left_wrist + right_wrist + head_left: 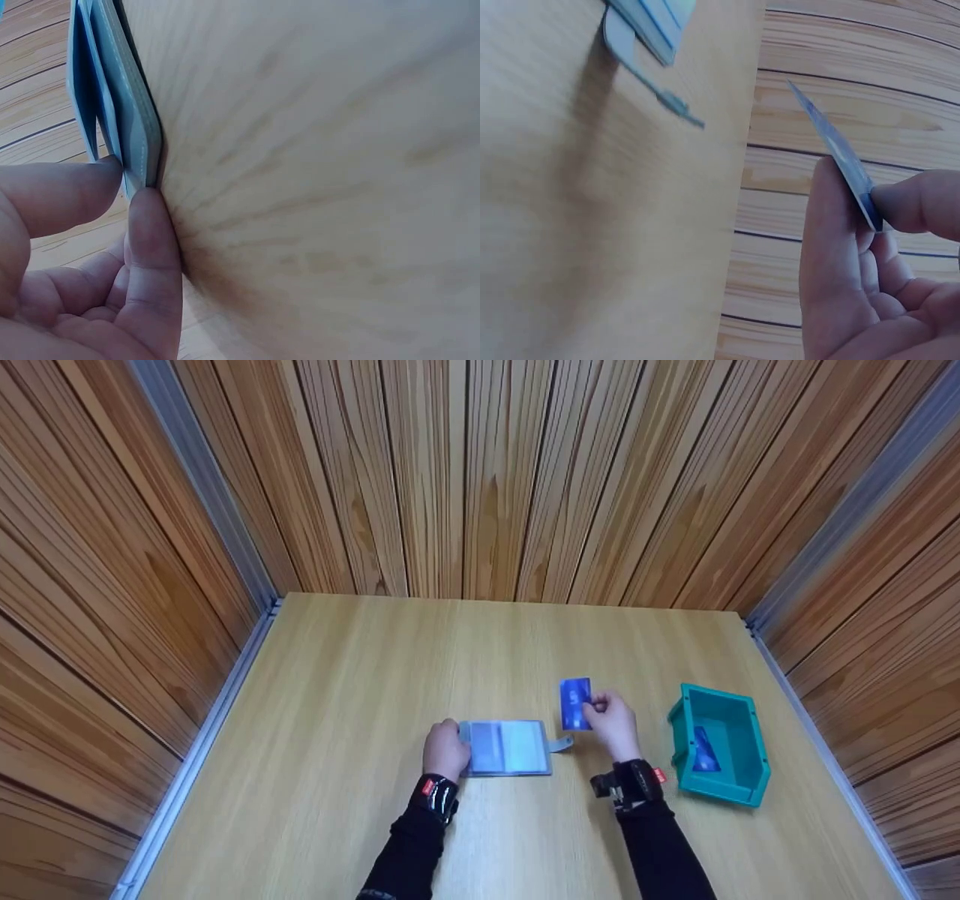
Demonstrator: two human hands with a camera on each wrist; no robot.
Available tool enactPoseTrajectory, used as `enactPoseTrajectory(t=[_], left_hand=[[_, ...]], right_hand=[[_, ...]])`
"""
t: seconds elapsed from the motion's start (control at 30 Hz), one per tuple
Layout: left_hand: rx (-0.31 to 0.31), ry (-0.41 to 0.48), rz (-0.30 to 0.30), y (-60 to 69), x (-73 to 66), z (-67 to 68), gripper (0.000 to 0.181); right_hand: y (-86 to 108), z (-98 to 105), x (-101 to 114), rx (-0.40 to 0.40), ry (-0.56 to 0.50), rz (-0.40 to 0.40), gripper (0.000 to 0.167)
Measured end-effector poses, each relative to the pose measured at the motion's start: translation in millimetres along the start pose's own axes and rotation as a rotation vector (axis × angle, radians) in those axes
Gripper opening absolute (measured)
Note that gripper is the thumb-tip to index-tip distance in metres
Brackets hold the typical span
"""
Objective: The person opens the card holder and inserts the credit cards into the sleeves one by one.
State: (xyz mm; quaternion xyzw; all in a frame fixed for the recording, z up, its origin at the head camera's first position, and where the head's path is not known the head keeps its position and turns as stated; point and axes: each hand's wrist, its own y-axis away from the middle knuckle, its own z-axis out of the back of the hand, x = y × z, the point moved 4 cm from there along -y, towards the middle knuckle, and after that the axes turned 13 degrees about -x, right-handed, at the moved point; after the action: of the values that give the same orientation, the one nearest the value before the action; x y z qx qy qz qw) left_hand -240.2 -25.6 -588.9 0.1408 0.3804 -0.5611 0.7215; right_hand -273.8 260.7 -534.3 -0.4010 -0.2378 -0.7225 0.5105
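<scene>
A light blue card holder (525,748) lies opened out on the table, its clear sleeves facing up and its strap (561,745) sticking out to the right. My left hand (447,750) pinches the holder's left edge between thumb and index finger; the left wrist view shows the holder's corner (139,142) in that grip. To the right of the holder, my right hand (613,726) pinches a blue card (575,704) by its edge. In the right wrist view the card (840,154) is seen nearly edge-on, above the table.
A green bin (724,790) stands at the right of the table, with another blue card (705,751) inside it. Wood-patterned walls (491,480) enclose the table (337,682) at the back and both sides, with metal rails (196,750) along the side edges.
</scene>
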Motion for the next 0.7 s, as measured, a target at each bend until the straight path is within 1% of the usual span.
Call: enactPoseTrajectory(t=[0.17,0.3,0.4,0.53,0.7], left_hand=[[0.013,-0.004,0.014,0.1,0.0,0.5,0.016],[0.007,0.001,0.01,0.1,0.5,0.9,0.015],[0.007,0.0,0.007,-0.1,1.0,0.7,0.016],[0.024,-0.007,0.022,-0.3,1.6,-0.5,0.019],[0.008,-0.008,-0.001,-0.3,0.6,0.4,0.019]], right_hand=[[8.9,-15.8,3.5,0.026,-0.018,0.02,0.02],[15.0,-26.9,5.9,0.046,-0.022,0.022,0.018],[19.3,-34.0,7.4,0.043,-0.023,0.06,0.015],[25.1,-43.1,7.6,0.047,-0.021,0.101,0.012],[31.1,-54.5,7.5,0.092,-0.011,0.099,0.011]])
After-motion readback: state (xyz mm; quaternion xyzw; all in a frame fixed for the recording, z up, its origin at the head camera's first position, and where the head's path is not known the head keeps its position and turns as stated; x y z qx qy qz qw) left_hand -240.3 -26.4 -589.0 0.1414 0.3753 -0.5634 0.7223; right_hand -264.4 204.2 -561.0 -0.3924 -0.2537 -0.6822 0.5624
